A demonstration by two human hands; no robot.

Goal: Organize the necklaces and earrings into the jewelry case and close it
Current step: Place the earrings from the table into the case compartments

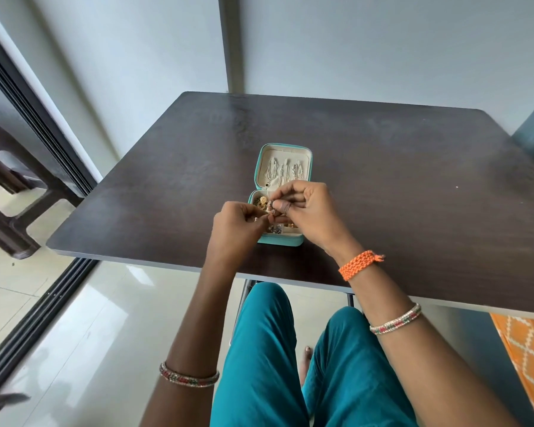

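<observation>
on the dark brown wooden tabletop (pixel 383 167), near its front edge, i see the small turquoise zip jewelry case (pixel 282 195) lying open flat, lid half away from me and tray half toward me. silver chain necklaces (pixel 282 174) hang in a row against the cream lining of the lid. the tray half holds gold earrings (pixel 263 201) at its far left corner and a few darker pieces near its front, though most of that half is blocked from my view by the two hands.

my left hand (pixel 238 224) hovers over the left side of the tray, its thumb and forefinger pinched together on a small earring piece (pixel 272 212) that is too small to make out clearly. my right hand (pixel 305 211) sits just beside it, fingers curled, thumb and fingertips pinching the same tiny piece from the other side; the two hands meet at the fingertips above the tray. i cannot tell whether the piece touches the case.

around the wrists: a braided orange thread band (pixel 359 264) on the right wrist, a beaded red, green and white bangle (pixel 396 318) further up that forearm, and a similar bangle (pixel 188 375) on the left forearm. below the table edge are teal trouser legs (pixel 259 365) over a glossy pale tile floor (pixel 90 318). a dark brown plastic stool (pixel 7 192) stands at far left past a black sliding door track (pixel 40 315), and an orange patterned cloth (pixel 527 359) shows at lower right. a pale grey wall (pixel 383 41) rises behind the table.
</observation>
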